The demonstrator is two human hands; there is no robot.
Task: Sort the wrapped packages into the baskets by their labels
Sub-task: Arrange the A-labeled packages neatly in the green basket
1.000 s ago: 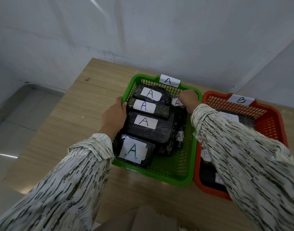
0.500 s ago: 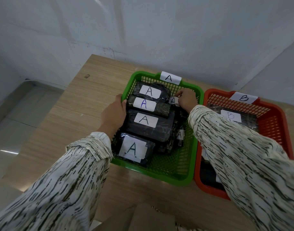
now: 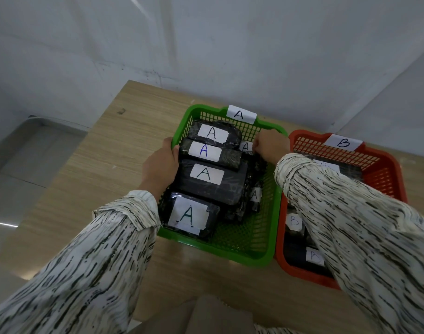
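While the left hand (image 3: 159,165) curls over the left wall of the green basket (image 3: 244,235), thumb inside against the wrapped packages (image 3: 213,186), the right hand (image 3: 271,147) sits with bent fingers at a small package (image 3: 246,147) by the far wall; whether it pinches it cannot be told. Several black, glossy, film-wrapped blocks lie stacked along the basket's left side, each bearing a white paper label marked A. The basket is rigid plastic mesh with a paper A tag on its far rim. Just beside it on the right stands a red mesh basket (image 3: 384,174) tagged B, its packages (image 3: 294,222) largely hidden by the streaked right sleeve (image 3: 350,225). Both rest on a wood-grain table (image 3: 110,165) against a white wall (image 3: 230,44).
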